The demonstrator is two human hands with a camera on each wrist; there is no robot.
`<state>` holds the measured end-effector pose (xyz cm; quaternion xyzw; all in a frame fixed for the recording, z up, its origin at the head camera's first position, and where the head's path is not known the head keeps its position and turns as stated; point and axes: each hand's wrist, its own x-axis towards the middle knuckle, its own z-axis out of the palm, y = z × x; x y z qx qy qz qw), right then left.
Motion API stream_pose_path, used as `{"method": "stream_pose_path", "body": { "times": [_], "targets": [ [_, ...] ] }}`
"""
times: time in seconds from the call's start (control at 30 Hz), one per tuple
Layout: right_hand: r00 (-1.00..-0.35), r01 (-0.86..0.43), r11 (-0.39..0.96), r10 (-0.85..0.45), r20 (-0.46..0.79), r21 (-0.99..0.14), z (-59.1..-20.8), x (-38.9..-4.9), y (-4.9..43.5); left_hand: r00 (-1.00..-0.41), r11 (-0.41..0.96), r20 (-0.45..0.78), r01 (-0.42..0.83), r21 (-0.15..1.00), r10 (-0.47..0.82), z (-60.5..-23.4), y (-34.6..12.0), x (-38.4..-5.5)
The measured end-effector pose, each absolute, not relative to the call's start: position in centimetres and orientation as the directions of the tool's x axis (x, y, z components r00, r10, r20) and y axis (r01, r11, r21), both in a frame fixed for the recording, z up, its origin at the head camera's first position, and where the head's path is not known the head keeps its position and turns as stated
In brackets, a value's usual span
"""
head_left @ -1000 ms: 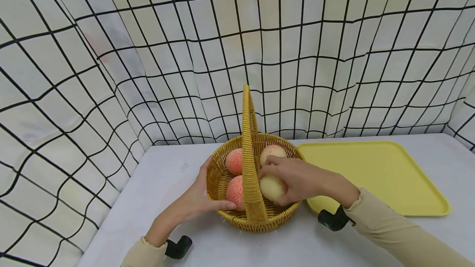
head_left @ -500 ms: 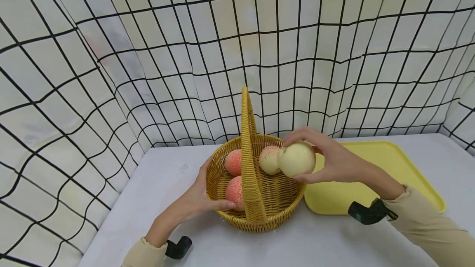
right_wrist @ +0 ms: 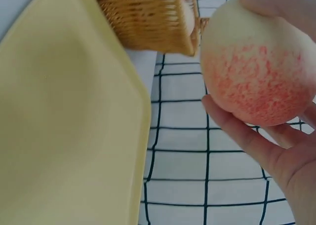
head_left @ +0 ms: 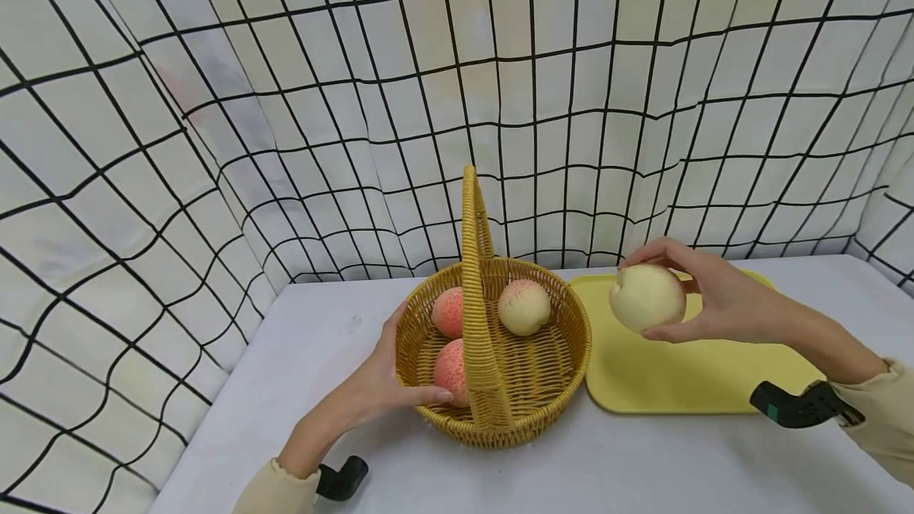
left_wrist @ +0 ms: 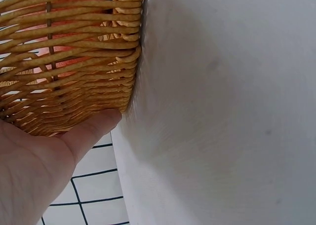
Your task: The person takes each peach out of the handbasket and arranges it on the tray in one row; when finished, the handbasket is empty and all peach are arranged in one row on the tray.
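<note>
Gripping a pale peach (head_left: 647, 297) between curled fingers and thumb, the right hand (head_left: 714, 300) holds it in the air above the left part of the yellow tray (head_left: 714, 371). The right wrist view shows the fruit's underside speckled red, with fingers (right_wrist: 256, 141) cupped beneath it and the thumb on top. The peach touches neither tray nor basket.

The left hand (head_left: 378, 387) is set against the near-left wall of the wicker basket (head_left: 550, 387), fingers wrapped on the outside and the thumb hooked over the rim, its tip touching the nearest pink peach (head_left: 450, 367). The left wrist view confirms the palm and a finger (left_wrist: 91, 131) pressed to the woven side, low down near the white table (head_left: 343, 339).

The basket stands upright on the table, just left of the tray, their edges nearly touching. Its tall handle (head_left: 474, 292) arches from far to near across the middle. Three peaches lie inside: two pink ones left of the handle, the second (head_left: 448, 312) farther back, and a paler one (head_left: 524, 306) on the right at the far side.

A white cloth with black grid lines (head_left: 286, 101) hangs behind and to the left of the table.
</note>
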<state>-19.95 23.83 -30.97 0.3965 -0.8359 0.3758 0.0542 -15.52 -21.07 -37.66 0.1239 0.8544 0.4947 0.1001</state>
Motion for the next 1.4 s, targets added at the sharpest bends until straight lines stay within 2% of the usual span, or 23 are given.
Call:
{"method": "stream_pose_path", "body": {
  "times": [0.23, 0.43, 0.67, 1.03, 1.4],
  "targets": [
    [-0.674, -0.723, 0.565, -0.704, 0.224, -0.398, -32.7, -20.8, 23.9, -0.95, 0.477, -0.044, 0.115, 0.871, 0.308, -37.6, -21.3, -15.4],
    [-0.658, -0.738, 0.614, -0.747, 0.096, -0.28, -33.6, -21.6, 23.4, -0.949, 0.471, -0.043, 0.115, 0.875, 0.312, -37.7, -21.3, -15.4],
    [-0.646, -0.742, 0.595, -0.757, 0.095, -0.309, -34.4, -21.9, 22.4, -0.95, 0.476, -0.048, 0.11, 0.873, 0.309, -37.6, -21.1, -15.5],
    [-0.69, -0.699, 0.573, -0.697, 0.195, -0.427, -36.9, -22.1, 21.5, -0.95, 0.471, -0.042, 0.114, 0.875, 0.309, -37.6, -21.1, -15.3],
    [-0.682, -0.721, 0.556, -0.676, 0.281, -0.414, -37.8, -22.4, 21.0, -0.942, 0.436, -0.042, 0.114, 0.892, 0.332, -37.7, -21.2, -15.5]
  ]
}}
